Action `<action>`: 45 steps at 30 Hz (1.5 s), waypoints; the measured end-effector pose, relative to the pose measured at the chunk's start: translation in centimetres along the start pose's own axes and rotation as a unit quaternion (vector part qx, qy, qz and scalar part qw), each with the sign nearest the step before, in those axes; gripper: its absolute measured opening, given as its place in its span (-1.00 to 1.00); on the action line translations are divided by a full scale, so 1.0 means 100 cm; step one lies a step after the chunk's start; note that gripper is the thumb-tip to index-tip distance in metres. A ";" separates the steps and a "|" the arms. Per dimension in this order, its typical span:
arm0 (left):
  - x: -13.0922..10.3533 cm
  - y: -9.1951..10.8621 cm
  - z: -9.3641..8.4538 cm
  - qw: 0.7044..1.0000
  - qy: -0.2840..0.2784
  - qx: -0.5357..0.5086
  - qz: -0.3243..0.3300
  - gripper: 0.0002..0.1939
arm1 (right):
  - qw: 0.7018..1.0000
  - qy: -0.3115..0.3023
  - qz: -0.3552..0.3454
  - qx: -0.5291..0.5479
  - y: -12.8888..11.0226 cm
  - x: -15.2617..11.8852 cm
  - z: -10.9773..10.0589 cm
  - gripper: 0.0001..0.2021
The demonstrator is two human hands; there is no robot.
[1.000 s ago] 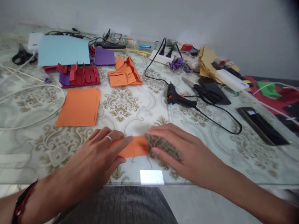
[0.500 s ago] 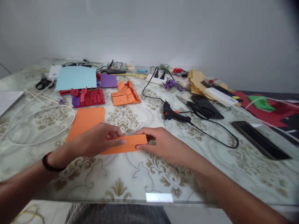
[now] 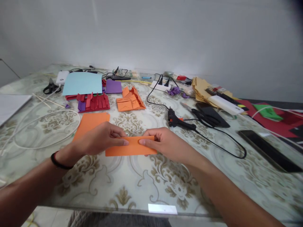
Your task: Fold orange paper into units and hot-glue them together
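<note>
Orange folded paper point(image 3: 129, 149) between both hands' fingers point(image 3: 123, 142).

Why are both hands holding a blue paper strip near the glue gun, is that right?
Not quite: the strip is orange, not blue. The head view shows the left hand and the right hand pinching it from either end, with the glue gun lying on the table just beyond them.

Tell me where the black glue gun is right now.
In the head view, the black glue gun lies on the patterned glass table right of centre, just beyond the right hand, left of the black scissors.
</note>
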State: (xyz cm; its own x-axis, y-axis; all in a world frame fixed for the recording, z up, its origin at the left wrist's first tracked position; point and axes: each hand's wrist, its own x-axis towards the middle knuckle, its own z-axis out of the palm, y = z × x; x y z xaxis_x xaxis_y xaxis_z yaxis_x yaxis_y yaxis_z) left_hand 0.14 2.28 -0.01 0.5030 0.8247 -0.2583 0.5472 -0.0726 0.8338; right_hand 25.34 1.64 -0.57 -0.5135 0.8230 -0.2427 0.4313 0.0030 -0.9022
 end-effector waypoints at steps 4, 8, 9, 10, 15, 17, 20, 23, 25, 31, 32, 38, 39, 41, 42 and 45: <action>0.000 -0.001 0.004 1.000 0.008 0.003 0.007 -0.69 | 0.999 0.019 -0.012 -0.036 0.001 0.003 0.006 -0.70; 0.000 -0.002 0.006 0.999 0.025 0.033 0.013 -0.62 | 0.998 0.039 -0.038 -0.027 0.002 0.004 0.010 -0.75; 0.000 -0.002 0.006 0.999 0.028 0.036 0.015 -0.60 | 0.998 0.043 -0.044 -0.023 0.002 0.004 0.011 -0.75; 0.000 -0.002 0.006 0.999 0.028 0.039 0.017 -0.60 | 0.998 0.045 -0.051 -0.017 0.003 0.005 0.011 -0.76; 0.000 0.001 0.008 0.999 0.012 0.032 0.027 -0.60 | 0.994 0.054 -0.091 0.000 0.003 0.008 0.019 -0.81; -0.001 0.005 0.010 0.999 0.012 0.029 0.043 -0.59 | 0.993 0.059 -0.104 -0.008 0.003 0.008 0.021 -0.84; -0.003 0.010 0.010 0.996 0.014 0.047 0.073 -0.58 | 0.991 0.053 -0.123 -0.018 0.002 0.007 0.021 -0.86; -0.006 0.011 0.004 0.995 -0.006 0.060 0.076 -0.59 | 0.989 0.028 -0.139 -0.033 0.001 0.006 0.014 -0.84; -0.007 0.010 -0.002 0.995 -0.016 0.062 0.074 -0.58 | 0.988 0.015 -0.147 -0.041 0.000 0.005 0.004 -0.82; -0.010 0.003 -0.023 0.995 0.029 0.079 0.045 -0.54 | 0.990 -0.001 -0.134 -0.033 0.002 -0.002 -0.044 -0.74; -0.010 0.002 -0.024 0.995 0.043 0.078 0.040 -0.54 | 0.991 0.023 -0.128 -0.030 0.002 -0.003 -0.049 -0.73; -0.008 0.011 -0.011 0.994 0.065 0.077 0.045 -0.58 | 0.972 0.142 -0.157 -0.103 -0.018 -0.005 -0.026 -0.85; -0.008 0.014 -0.008 0.993 0.068 0.077 0.049 -0.59 | 0.973 0.130 -0.157 -0.103 -0.022 -0.004 -0.017 -0.87; -0.007 0.019 -0.003 0.992 0.078 0.072 0.061 -0.63 | 0.982 0.094 -0.138 -0.090 -0.029 0.001 -0.002 -0.88; -0.006 0.021 -0.002 0.992 0.085 0.069 0.068 -0.66 | 0.985 0.087 -0.128 -0.078 -0.031 0.003 0.003 -0.87; -0.004 0.025 -0.004 0.990 0.090 0.073 0.080 -0.68 | 0.987 0.085 -0.125 -0.061 -0.035 0.008 0.005 -0.85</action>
State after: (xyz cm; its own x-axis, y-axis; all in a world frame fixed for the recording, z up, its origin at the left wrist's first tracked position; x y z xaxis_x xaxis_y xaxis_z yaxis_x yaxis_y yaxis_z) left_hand 1.04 1.94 2.36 0.4710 0.8818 -0.0257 0.5679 -0.2808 0.7737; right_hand 23.04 1.96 2.17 -0.4875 0.8714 0.0537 0.3988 0.2770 -0.8742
